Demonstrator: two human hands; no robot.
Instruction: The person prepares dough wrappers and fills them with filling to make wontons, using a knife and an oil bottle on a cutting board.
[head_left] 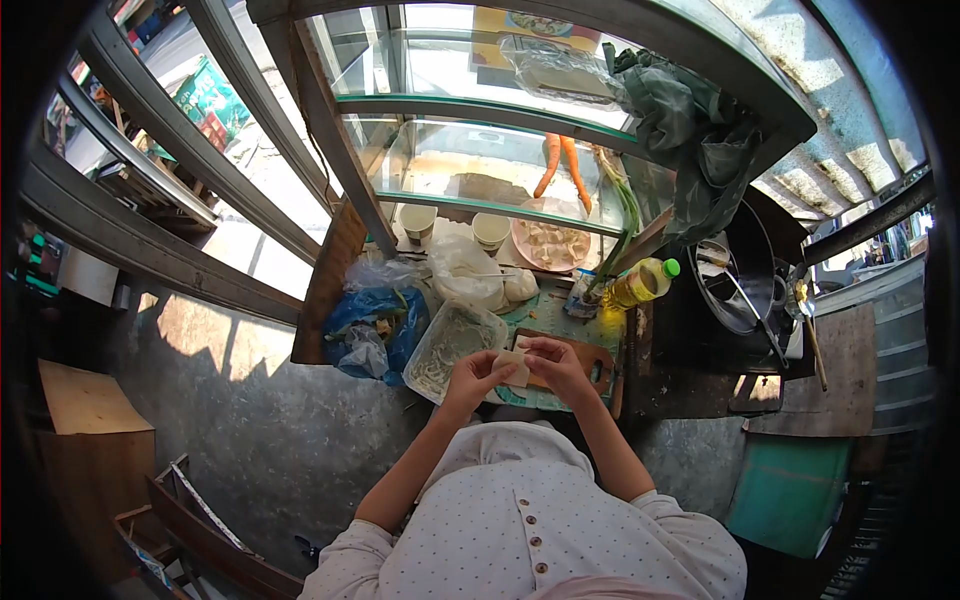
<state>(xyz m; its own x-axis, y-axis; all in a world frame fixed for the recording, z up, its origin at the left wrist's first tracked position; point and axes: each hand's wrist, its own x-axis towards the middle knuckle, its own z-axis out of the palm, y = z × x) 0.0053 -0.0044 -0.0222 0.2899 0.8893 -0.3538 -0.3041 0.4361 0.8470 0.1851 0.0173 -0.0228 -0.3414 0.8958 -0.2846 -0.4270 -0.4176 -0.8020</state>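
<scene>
A small pale square wonton wrapper (513,371) is held up between my two hands over the front of the worktop. My left hand (477,379) pinches its left side, and the fingers of my right hand (560,366) are closed on its right edge. Beneath my right hand lies an orange-brown cutting board (598,362), partly covered. Close by on the left is a clear plastic tub (455,335) with pale, smeared remains inside. Farther back, a pink plate (550,243) bears several folded pale pieces that look like wontons.
Two paper cups (418,222) and a white plastic bag (463,272) stand behind the tub. A blue bag (375,330) sits left. To the right are an oil bottle (643,283) and a wok (735,285). Carrots (551,165) rest in the glass case.
</scene>
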